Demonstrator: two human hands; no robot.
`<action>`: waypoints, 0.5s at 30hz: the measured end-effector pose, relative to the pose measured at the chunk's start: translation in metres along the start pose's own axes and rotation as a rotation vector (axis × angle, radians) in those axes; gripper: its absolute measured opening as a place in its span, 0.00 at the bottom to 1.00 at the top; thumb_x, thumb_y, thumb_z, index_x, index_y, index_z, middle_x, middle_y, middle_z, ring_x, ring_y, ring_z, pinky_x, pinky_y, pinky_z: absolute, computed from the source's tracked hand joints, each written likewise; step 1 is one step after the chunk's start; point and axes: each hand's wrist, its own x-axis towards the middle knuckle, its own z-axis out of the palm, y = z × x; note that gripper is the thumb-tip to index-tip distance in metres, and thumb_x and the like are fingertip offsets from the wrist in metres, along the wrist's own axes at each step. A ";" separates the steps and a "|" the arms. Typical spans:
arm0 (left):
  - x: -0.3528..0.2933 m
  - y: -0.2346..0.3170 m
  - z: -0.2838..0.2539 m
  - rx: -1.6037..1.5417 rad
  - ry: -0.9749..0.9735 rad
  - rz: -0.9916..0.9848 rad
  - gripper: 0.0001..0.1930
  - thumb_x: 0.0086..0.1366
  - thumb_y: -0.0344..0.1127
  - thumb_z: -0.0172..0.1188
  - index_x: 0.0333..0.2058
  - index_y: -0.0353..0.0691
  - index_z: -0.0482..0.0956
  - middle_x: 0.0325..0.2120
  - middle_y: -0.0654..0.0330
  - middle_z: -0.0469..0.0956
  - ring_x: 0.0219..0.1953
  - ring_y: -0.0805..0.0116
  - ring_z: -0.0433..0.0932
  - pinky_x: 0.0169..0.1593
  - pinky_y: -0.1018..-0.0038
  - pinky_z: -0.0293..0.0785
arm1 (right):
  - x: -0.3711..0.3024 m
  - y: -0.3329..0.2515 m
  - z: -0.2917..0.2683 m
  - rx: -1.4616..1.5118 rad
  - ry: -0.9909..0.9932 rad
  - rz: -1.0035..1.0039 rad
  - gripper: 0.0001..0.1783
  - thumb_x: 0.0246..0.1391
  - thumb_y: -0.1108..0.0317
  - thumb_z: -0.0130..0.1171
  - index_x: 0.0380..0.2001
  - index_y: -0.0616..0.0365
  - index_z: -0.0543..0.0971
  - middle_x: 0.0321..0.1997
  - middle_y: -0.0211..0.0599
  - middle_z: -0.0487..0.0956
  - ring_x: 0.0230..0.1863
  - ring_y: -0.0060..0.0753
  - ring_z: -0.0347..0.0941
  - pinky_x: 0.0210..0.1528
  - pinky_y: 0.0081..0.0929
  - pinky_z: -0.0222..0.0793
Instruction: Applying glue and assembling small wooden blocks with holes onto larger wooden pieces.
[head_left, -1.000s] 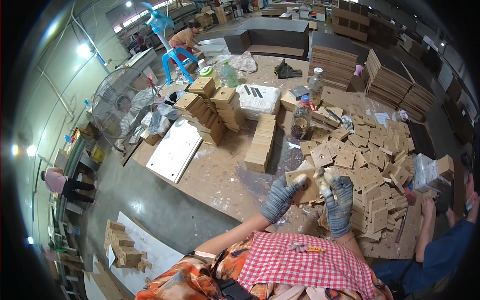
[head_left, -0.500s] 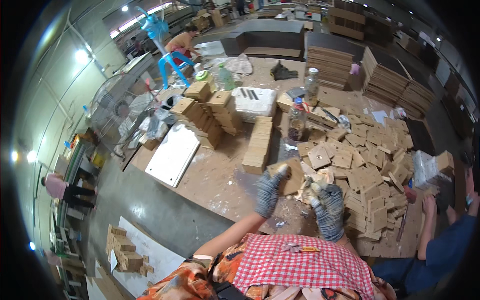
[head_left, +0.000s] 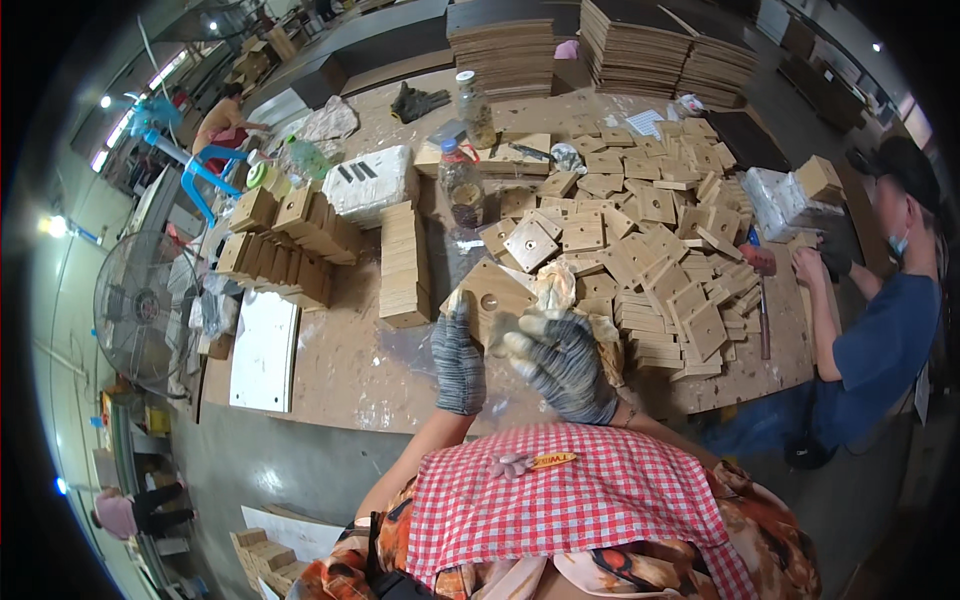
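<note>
My left hand (head_left: 458,362), in a grey striped knit glove, grips a flat square wooden block (head_left: 490,302) by its left edge, thumb on top. The block has a round hole in its middle and is tilted up above the table. My right hand (head_left: 568,365), in a matching glove, is at the block's lower right corner with fingers curled. Its fingertips are smeared by motion, and what they hold, if anything, is hidden. A crumpled cream cloth (head_left: 556,286) lies just beyond the right hand, and more of it shows beside that hand.
A heap of loose wooden blocks (head_left: 655,205) spreads to the right. A long row of stacked blocks (head_left: 404,265) and further stacks (head_left: 280,268) stand left. Behind are a blue-capped bottle (head_left: 461,185) and a white wrapped package (head_left: 372,185). A co-worker (head_left: 885,330) stands at the right edge.
The view has swung to the right, showing more of the co-worker. My left hand still holds the wooden block; my right hand has moved closer to it, its fingers now at the block's corner.
</note>
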 end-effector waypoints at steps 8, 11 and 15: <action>0.003 0.007 0.002 0.067 -0.066 -0.120 0.21 0.72 0.48 0.54 0.52 0.35 0.76 0.40 0.59 0.78 0.39 0.75 0.74 0.45 0.76 0.74 | 0.004 0.033 -0.039 0.027 0.303 0.358 0.15 0.56 0.72 0.62 0.48 0.58 0.81 0.51 0.36 0.75 0.54 0.35 0.70 0.58 0.27 0.67; 0.003 0.001 0.000 0.284 -0.080 0.090 0.22 0.71 0.48 0.56 0.52 0.35 0.76 0.39 0.59 0.79 0.40 0.75 0.73 0.47 0.76 0.74 | 0.001 0.019 -0.033 -0.131 0.071 0.232 0.17 0.56 0.72 0.64 0.50 0.57 0.81 0.53 0.36 0.74 0.54 0.37 0.70 0.60 0.29 0.67; 0.010 0.004 -0.008 -0.145 -0.161 -0.299 0.18 0.65 0.41 0.61 0.50 0.37 0.77 0.40 0.58 0.80 0.44 0.66 0.79 0.43 0.69 0.79 | -0.007 0.032 -0.010 0.052 0.233 0.285 0.16 0.58 0.67 0.63 0.49 0.55 0.81 0.50 0.40 0.78 0.56 0.38 0.71 0.63 0.30 0.66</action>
